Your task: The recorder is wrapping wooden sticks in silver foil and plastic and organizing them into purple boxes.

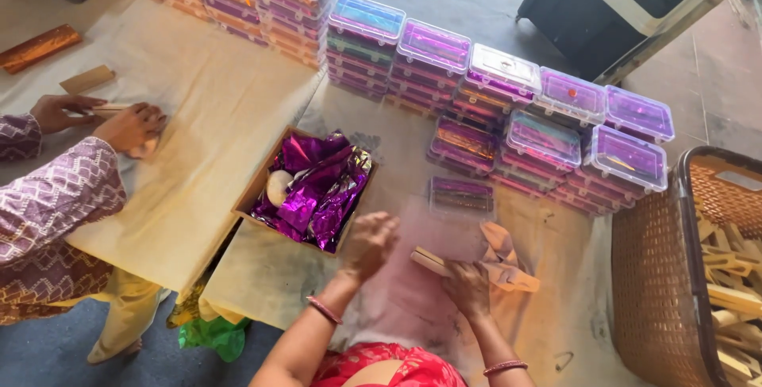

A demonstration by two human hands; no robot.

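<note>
Far left, a co-worker in a purple patterned sleeve (59,192) presses both hands on a small wooden piece on the paper-covered table (206,93); those hands belong to someone else.

Moving right, an open cardboard box (255,188) sits stuffed with crumpled purple foil (317,184), just beyond and left of the wearer's left hand.

Now the left hand (369,242): it hovers blurred over the pinkish sheet (413,292), fingers loosely curled, holding nothing that I can make out. Whether it touches the sheet, I cannot tell.

Next, the thing in play: a flat wooden strip (432,261). It lies between the two hands, its long axis running from upper left down to lower right, near end tucked under the right hand. Its free end points toward the left hand, so the left is near that tip while the right already has the other end.

The right hand (470,290) is closed down on that strip, fingers pinching it against a scrap of peach cloth (508,264) bunched just to the right.

Beyond, a single clear lidded box (462,195) lies flat, with stacks of similar plastic boxes (548,129) behind. Far right, a woven basket (659,276) holds more wooden pieces (734,276), well apart from the right hand.
</note>
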